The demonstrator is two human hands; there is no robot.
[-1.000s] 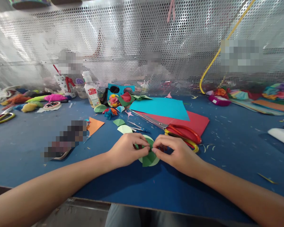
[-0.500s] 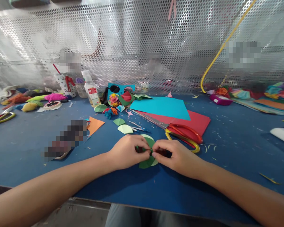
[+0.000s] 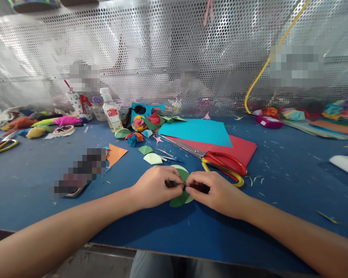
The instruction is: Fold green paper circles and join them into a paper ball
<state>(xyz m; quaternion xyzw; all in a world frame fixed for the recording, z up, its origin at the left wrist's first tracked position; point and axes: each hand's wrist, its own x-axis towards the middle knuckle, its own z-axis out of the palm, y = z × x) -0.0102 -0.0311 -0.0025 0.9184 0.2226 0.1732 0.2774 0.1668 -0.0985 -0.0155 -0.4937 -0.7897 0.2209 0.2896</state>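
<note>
On the blue table (image 3: 31, 181), from left to right:

Far left: soft, bright felt scraps (image 3: 43, 124) are heaped beside a patterned cup (image 3: 77, 104) and a clear plastic bottle (image 3: 111, 112) with a red label.
Left of centre: a flat orange paper triangle (image 3: 116, 152) and pale green fan-shaped cutouts (image 3: 152, 158) are laid on the matte surface.
Left hand (image 3: 155, 185): the fingers are curled closed and a small green paper piece (image 3: 179, 199) is pinched at its left edge.
Green paper piece: rounded, smooth and folded, it is held between both hands, just above the near middle of the table.
Right hand (image 3: 217, 191): the fingertips are pressed shut on the right edge of the same paper.
Behind the hands: scissors (image 3: 220, 164) with glossy red and yellow handles are laid across a red sheet (image 3: 240, 148), which is overlapped by a turquoise sheet (image 3: 197, 131).
Back: a perforated metal screen (image 3: 162, 50) is stood along the table's edge.
</note>
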